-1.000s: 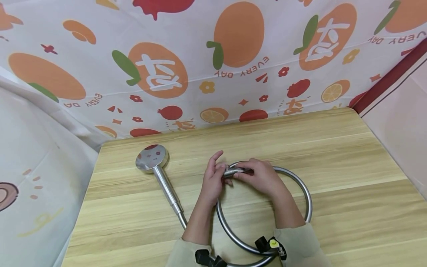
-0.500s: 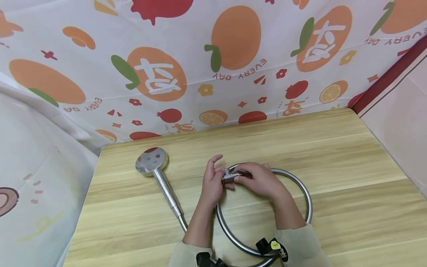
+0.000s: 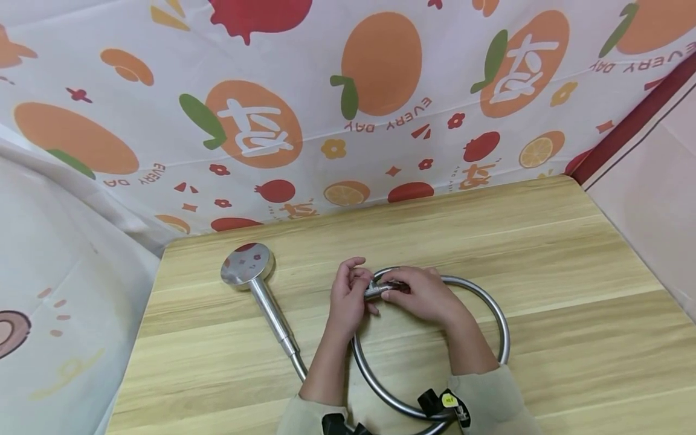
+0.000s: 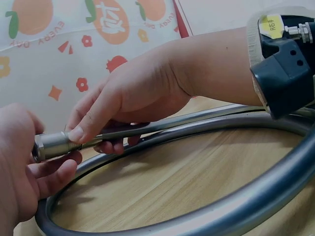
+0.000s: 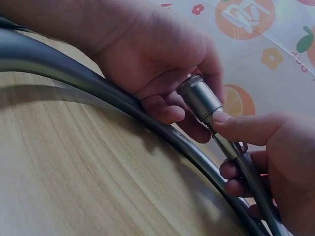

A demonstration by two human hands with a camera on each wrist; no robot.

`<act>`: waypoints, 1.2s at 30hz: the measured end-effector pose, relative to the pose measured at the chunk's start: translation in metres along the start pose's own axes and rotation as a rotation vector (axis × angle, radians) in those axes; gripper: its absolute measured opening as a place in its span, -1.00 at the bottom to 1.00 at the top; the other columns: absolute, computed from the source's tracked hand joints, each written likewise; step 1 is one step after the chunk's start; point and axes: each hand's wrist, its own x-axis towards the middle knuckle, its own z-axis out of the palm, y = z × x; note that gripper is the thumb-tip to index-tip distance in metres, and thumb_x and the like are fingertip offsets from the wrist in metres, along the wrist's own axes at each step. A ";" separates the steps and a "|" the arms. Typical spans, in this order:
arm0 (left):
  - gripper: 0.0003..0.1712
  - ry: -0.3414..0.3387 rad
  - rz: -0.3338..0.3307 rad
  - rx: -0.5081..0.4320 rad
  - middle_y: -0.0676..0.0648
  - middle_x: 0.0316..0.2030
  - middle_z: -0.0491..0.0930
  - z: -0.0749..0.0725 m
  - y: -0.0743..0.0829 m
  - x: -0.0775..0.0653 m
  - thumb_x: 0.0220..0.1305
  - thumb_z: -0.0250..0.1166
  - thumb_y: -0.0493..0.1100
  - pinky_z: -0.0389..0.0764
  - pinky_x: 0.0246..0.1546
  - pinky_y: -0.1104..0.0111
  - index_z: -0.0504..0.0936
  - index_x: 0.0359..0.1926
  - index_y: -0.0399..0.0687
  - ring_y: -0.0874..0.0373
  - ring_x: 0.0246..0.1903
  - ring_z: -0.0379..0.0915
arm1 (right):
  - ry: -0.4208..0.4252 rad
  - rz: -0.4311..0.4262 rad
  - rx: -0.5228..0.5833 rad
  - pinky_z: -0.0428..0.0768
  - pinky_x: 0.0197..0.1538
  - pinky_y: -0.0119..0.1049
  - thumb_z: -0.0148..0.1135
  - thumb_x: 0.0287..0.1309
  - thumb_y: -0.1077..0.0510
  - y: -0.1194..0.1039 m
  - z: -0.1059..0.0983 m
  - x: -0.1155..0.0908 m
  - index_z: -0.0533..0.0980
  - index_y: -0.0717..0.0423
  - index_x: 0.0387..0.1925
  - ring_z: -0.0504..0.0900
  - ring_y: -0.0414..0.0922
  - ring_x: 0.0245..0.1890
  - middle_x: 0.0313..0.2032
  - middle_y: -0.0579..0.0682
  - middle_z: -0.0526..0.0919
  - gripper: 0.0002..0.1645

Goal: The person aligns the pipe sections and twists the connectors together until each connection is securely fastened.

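Observation:
A metal shower hose (image 3: 502, 329) lies in a loop on the wooden table. Its free end carries a silver connector nut (image 4: 53, 146). My right hand (image 3: 426, 294) pinches the hose just behind this nut, with the thumb (image 5: 221, 117) against the nut's lower edge. At the nut's outer end, my left hand (image 3: 348, 299) has its fingers bent around it; in the left wrist view two fingertips (image 4: 56, 179) lie beneath the metal. Left of both hands rests a chrome shower head (image 3: 247, 266), its handle leading into the hose and passing under the left forearm.
The wooden table (image 3: 576, 254) reaches back to a fruit-printed cloth (image 3: 326, 90). A pale cloth (image 3: 65, 272) hangs along the left side. Black wrist cameras (image 3: 446, 402) sit at both sleeves, close over the hose loop.
My left fingers have shifted around the nut, the raised index finger bending in closer. The connector has turned slightly. My right hand holds almost the same place; the shower head stays put.

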 end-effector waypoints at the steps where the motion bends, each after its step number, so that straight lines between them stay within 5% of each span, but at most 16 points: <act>1: -0.58 -0.012 -0.004 0.011 -0.25 -0.10 0.49 0.000 0.000 0.000 0.44 0.05 -0.29 0.61 -0.69 0.30 0.31 0.27 -0.23 0.16 -0.43 0.48 | 0.010 0.004 -0.004 0.28 -0.01 -0.15 0.29 0.23 -0.13 0.000 0.000 0.000 0.60 -0.41 -0.08 0.60 -0.29 -0.04 -0.09 -0.38 0.66 -0.78; 10: -0.57 -0.074 -0.031 0.069 -0.15 -0.23 0.64 -0.002 -0.006 0.003 0.28 0.35 -0.16 0.57 -0.62 0.43 0.54 0.11 -0.23 0.13 -0.50 0.53 | 0.095 0.038 -0.009 0.29 0.10 -0.07 0.28 0.24 -0.14 0.001 -0.001 0.001 0.62 -0.34 -0.06 0.63 -0.21 0.01 -0.07 -0.31 0.68 -0.77; 20: -0.61 -0.048 0.035 0.180 -0.11 -0.13 0.66 -0.003 -0.010 0.006 0.16 0.42 -0.28 0.60 -0.23 0.48 0.60 0.03 -0.16 0.19 -0.21 0.56 | 0.095 0.075 0.067 0.32 0.18 -0.06 0.42 0.12 -0.06 0.003 -0.002 0.002 0.59 -0.28 -0.06 0.65 -0.24 -0.08 -0.14 -0.32 0.70 -0.68; 26: -0.49 -0.023 0.035 0.162 -0.15 -0.17 0.67 -0.004 -0.009 0.006 0.11 0.44 -0.34 0.57 -0.28 0.50 0.54 0.11 -0.21 0.20 -0.24 0.57 | 0.120 0.121 0.142 0.57 -0.12 -0.16 0.46 0.02 0.17 0.004 -0.001 0.003 0.54 -0.11 -0.18 0.61 -0.19 -0.26 -0.30 -0.16 0.68 -0.67; 36: -0.56 -0.007 0.029 0.146 -0.21 -0.14 0.66 -0.003 -0.007 0.005 0.08 0.44 -0.38 0.54 -0.24 0.52 0.58 0.02 -0.26 0.20 -0.22 0.55 | 0.077 0.159 0.175 0.58 -0.01 -0.13 0.44 0.11 0.01 0.005 -0.003 0.003 0.63 -0.17 -0.21 0.62 -0.18 -0.17 -0.21 -0.20 0.70 -0.80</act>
